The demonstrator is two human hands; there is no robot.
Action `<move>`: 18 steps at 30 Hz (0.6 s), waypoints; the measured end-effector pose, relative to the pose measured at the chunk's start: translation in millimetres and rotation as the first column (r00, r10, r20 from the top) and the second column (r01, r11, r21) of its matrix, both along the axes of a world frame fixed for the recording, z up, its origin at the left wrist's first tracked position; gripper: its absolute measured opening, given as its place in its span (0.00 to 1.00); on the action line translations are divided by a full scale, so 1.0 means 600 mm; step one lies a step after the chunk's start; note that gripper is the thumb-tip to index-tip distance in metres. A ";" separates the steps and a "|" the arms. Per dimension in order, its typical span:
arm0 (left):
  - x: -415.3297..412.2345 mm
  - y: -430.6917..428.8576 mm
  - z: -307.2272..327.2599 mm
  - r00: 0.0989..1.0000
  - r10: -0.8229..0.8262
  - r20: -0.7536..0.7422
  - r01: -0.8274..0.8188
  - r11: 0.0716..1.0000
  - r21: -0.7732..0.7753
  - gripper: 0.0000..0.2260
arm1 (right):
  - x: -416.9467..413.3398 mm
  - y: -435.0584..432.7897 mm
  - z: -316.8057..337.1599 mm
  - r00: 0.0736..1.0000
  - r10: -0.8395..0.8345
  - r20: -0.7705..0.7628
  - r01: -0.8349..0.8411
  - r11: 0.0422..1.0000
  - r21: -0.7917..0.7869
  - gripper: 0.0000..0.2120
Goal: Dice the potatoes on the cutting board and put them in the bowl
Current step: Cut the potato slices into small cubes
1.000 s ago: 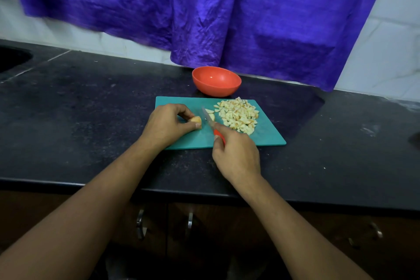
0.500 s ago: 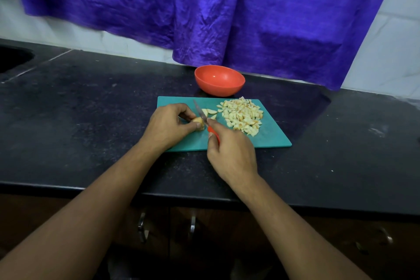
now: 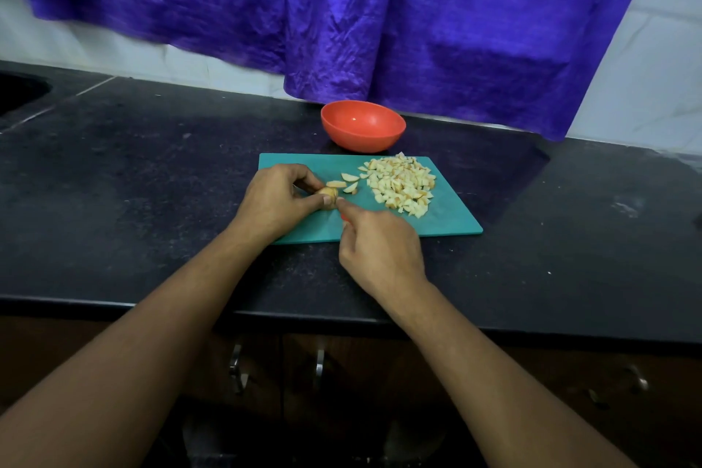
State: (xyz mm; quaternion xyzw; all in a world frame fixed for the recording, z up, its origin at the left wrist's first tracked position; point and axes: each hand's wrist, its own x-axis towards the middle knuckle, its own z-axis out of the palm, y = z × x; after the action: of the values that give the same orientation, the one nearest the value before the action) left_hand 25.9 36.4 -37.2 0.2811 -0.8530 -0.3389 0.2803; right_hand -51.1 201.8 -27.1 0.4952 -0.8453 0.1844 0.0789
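A teal cutting board (image 3: 448,217) lies on the black counter. My left hand (image 3: 277,201) pinches a small potato piece (image 3: 329,194) on the board's left half. My right hand (image 3: 380,251) grips a knife by its red handle (image 3: 343,217); the blade is hidden between my hands, right beside the potato piece. A few fresh slices (image 3: 347,182) lie just beyond the piece. A heap of diced potato (image 3: 402,184) covers the board's right half. The orange bowl (image 3: 362,125) stands empty just behind the board.
A purple cloth (image 3: 342,19) hangs on the wall behind the counter. A dark sink opening (image 3: 19,91) sits at the far left. The counter's front edge (image 3: 114,302) runs below my forearms, with cabinet handles (image 3: 319,365) underneath.
The knife blade, raised over the potato piece earlier, has come down and is now hidden between my hands. More slices lie beside the piece. The view shifted slightly.
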 end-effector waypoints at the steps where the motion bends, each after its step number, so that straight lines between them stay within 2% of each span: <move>1: -0.001 0.000 0.000 1.000 -0.002 0.000 0.002 1.000 0.002 0.06 | 0.000 0.001 0.001 1.000 -0.004 0.003 0.004 1.000 0.003 0.22; 9: 0.000 0.000 0.000 0.999 0.030 0.014 -0.030 0.999 0.018 0.07 | -0.006 0.011 0.002 1.000 -0.028 -0.007 0.029 0.999 0.040 0.22; 13: 0.001 0.000 -0.001 1.000 0.030 -0.002 -0.030 0.999 0.032 0.08 | -0.011 0.014 -0.004 0.985 -0.163 0.048 0.164 0.986 -0.015 0.22; 18: 0.003 -0.001 -0.001 1.000 0.014 0.016 -0.014 1.000 0.001 0.08 | -0.008 0.014 -0.004 0.977 -0.126 0.174 0.153 0.976 -0.153 0.21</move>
State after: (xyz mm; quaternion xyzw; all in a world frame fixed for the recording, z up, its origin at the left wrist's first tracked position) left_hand 27.4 35.8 -37.6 0.2899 -0.8532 -0.3349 0.2756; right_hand -56.1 210.2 -29.3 0.4095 -0.8634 0.2880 0.0632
